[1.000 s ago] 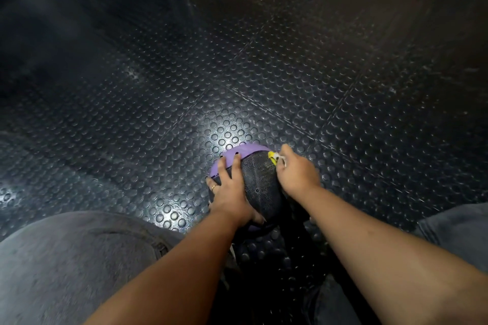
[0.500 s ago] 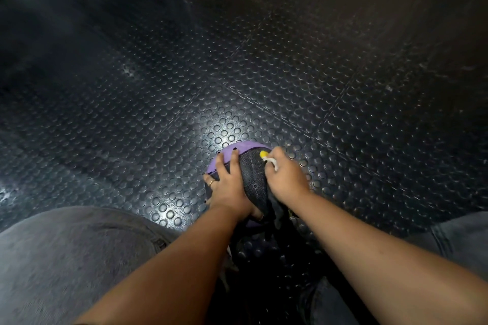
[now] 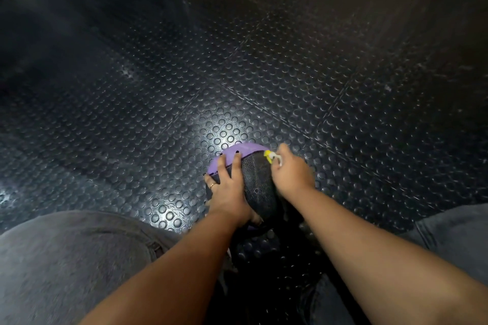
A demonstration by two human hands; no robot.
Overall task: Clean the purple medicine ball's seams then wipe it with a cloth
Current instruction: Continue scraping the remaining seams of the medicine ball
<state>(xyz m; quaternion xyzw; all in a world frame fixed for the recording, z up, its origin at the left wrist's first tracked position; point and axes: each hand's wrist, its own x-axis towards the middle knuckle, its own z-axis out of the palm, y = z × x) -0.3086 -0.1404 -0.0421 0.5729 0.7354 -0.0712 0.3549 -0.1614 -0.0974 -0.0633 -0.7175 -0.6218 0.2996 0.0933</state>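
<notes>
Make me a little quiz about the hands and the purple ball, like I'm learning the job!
1. True or false: the left hand lies spread on the purple-and-black round medicine ball.
2. Which holds the small yellow-and-white tool? A) left hand B) right hand C) neither
3. Fill in: the ball rests on a black studded rubber ____.
Key: 1 true; 2 B; 3 floor.

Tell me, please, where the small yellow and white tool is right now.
In the head view, the yellow and white tool is just right of centre, pinched in the right hand at the upper right edge of the medicine ball.
</notes>
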